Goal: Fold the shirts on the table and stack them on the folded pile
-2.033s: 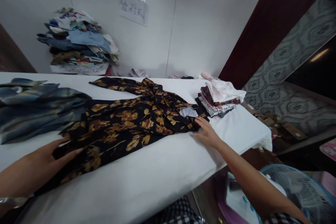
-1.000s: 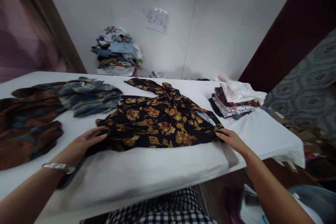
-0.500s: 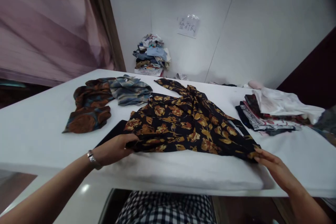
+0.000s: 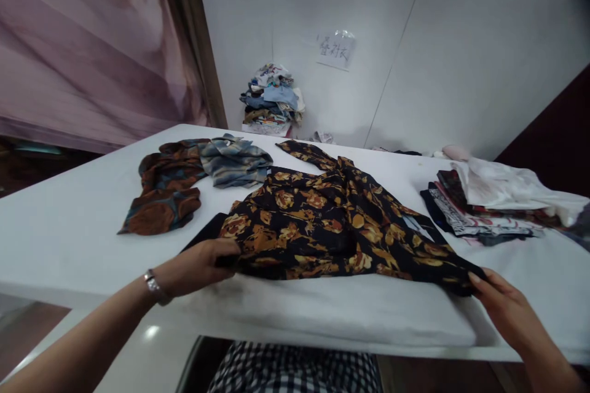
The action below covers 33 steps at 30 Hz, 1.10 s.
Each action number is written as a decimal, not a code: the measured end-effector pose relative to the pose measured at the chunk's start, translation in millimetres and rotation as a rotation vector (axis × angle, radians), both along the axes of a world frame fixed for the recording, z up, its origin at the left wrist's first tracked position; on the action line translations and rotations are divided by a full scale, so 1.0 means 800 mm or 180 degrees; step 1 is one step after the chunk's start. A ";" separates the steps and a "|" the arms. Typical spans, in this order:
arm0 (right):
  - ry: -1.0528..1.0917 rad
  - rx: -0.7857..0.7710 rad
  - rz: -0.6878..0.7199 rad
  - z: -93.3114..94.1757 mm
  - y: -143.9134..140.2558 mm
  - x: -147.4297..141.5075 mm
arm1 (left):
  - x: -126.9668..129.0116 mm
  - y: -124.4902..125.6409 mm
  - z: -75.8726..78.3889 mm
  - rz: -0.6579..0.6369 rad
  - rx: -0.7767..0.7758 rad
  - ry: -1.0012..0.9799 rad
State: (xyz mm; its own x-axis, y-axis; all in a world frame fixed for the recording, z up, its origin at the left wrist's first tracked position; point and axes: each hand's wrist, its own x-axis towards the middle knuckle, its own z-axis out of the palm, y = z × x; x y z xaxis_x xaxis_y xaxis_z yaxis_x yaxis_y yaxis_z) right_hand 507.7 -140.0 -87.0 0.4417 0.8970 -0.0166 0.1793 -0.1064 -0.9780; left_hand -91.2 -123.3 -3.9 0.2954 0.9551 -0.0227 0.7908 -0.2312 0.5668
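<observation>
Head view: a person's left hand [image 4: 209, 265] grips and right hand [image 4: 502, 298] pinches the near edge of a dark floral shirt [image 4: 318, 221], spread out but apparently unfolded on a white table [image 4: 78, 227], near a stack of folded garments [image 4: 488, 212].

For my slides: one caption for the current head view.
Left hand and right hand hold a dark floral garment on a white table.

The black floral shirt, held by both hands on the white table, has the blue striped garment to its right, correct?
Not quite: the head view shows the blue striped garment to the left of the black floral shirt, which the left hand and right hand do hold on the white table.
</observation>
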 end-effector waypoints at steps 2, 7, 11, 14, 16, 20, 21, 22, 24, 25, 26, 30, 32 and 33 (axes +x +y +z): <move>0.0136 0.0167 -0.0025 -0.001 0.009 -0.001 | -0.004 0.021 0.016 -0.0420 -0.0668 -0.0531; 0.0346 0.0762 -0.0323 0.011 0.072 -0.017 | 0.003 0.119 0.023 0.0478 -0.0798 -0.1374; -0.0371 0.0373 -0.0465 0.011 0.116 -0.036 | 0.016 0.187 -0.018 0.1436 -0.0608 -0.0854; -0.0551 -0.0048 -0.0111 0.007 0.114 -0.042 | 0.010 0.197 -0.045 0.1650 -0.0493 -0.0703; -0.0315 -0.0162 0.0168 0.005 0.100 -0.040 | 0.000 0.188 -0.052 0.1677 -0.0393 -0.0711; 0.0013 -0.0145 0.0456 0.003 0.079 -0.033 | -0.009 0.159 -0.047 0.1501 -0.0339 -0.0635; 0.0025 -0.0082 0.0444 0.003 0.078 -0.033 | -0.008 0.155 -0.044 0.1436 -0.0224 -0.0571; 0.0020 0.0005 0.0412 0.003 0.078 -0.033 | -0.006 0.152 -0.042 0.1389 -0.0040 -0.0455; -0.0059 0.0143 0.0309 0.002 0.082 -0.035 | -0.002 0.152 -0.040 0.1355 0.0391 -0.0032; -0.0167 0.0156 0.0248 0.001 0.085 -0.037 | 0.000 0.153 -0.040 0.1346 0.0551 0.0258; -0.0332 0.0120 0.0195 0.000 0.087 -0.037 | 0.000 0.155 -0.040 0.1327 0.0660 0.0545; -0.1159 -0.0205 0.0171 -0.003 0.085 -0.033 | 0.001 0.158 -0.048 0.0934 0.1037 0.1095; -0.1493 -0.0268 0.0182 0.001 0.082 -0.027 | 0.009 0.152 -0.056 0.0691 0.1309 0.0950; -0.1663 -0.0267 0.0160 0.005 0.082 -0.026 | 0.016 0.148 -0.061 0.0534 0.1383 0.0837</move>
State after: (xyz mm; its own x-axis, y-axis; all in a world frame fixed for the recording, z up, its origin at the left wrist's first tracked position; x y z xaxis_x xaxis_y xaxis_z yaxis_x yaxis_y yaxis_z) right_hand 487.0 -74.1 -82.7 0.3668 0.9223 0.1215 0.6471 -0.1591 -0.7456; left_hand -78.1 -5.0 -52.6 0.1754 0.9265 0.3328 0.9395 -0.2586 0.2247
